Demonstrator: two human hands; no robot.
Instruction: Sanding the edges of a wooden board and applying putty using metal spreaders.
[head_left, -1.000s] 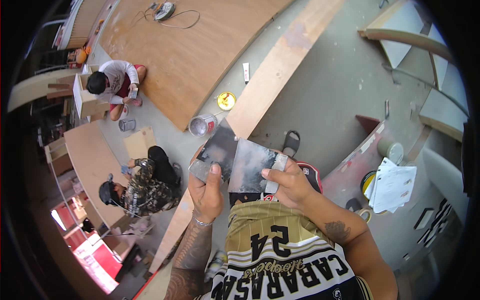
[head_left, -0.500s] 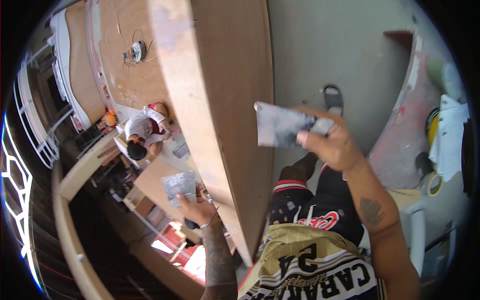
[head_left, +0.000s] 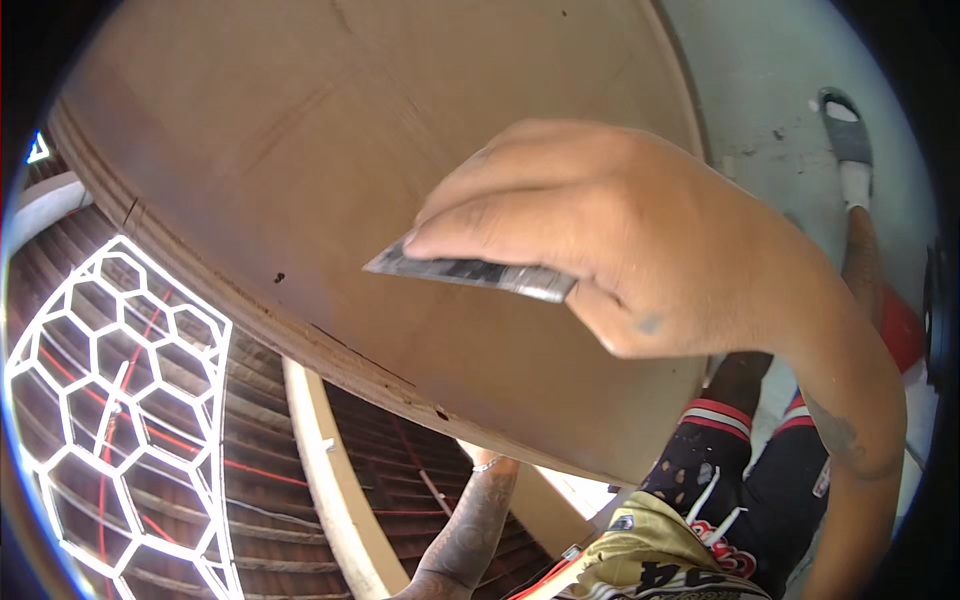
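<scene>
My right hand (head_left: 620, 230) is closed around a flat, thin putty scraper (head_left: 480, 274), fingers over one face and thumb below. The scraper is grey metal with dark smears and a pointed corner. It lies over the face of a large brown wooden panel (head_left: 290, 110); whether its edge touches the wood I cannot tell. My left hand (head_left: 482, 457) is mostly hidden behind the panel's lower edge. Only the wrist with a bracelet and a bit of the hand show there, so its fingers and anything in them are out of sight.
Small dark holes and a crack run near the panel's curved edge. White hexagon-shaped lights (head_left: 120, 360) hang under a ribbed dark roof at left, beside a pale curved beam (head_left: 325, 470). My foot in a grey slipper (head_left: 845, 122) stands on the grey floor at right.
The view has swung toward the panel's broad face. My right hand has brought the scraper over the panel. My left hand, earlier showing a flat smeared plate, has gone behind the panel's edge.
</scene>
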